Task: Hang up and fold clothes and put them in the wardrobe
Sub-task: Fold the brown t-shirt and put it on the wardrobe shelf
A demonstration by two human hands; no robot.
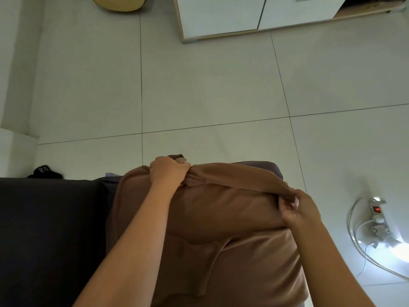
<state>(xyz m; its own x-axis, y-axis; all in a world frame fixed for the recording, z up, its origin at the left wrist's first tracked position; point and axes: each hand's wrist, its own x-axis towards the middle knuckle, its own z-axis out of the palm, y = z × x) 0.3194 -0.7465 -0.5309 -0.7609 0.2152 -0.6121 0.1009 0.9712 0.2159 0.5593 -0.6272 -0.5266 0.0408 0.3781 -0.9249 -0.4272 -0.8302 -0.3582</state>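
A brown garment lies spread over the right end of a dark bed, with its top edge bunched into a taut band. My left hand grips that bunched edge at the far side. My right hand pinches the other end of the same band, nearer to me and to the right. A white wardrobe with closed doors stands at the top of the view, across the tiled floor.
A power strip with a red light and white cables lies on the floor at the right. A small black item sits on the floor beyond the bed's left part. A yellow rounded object is at the top left.
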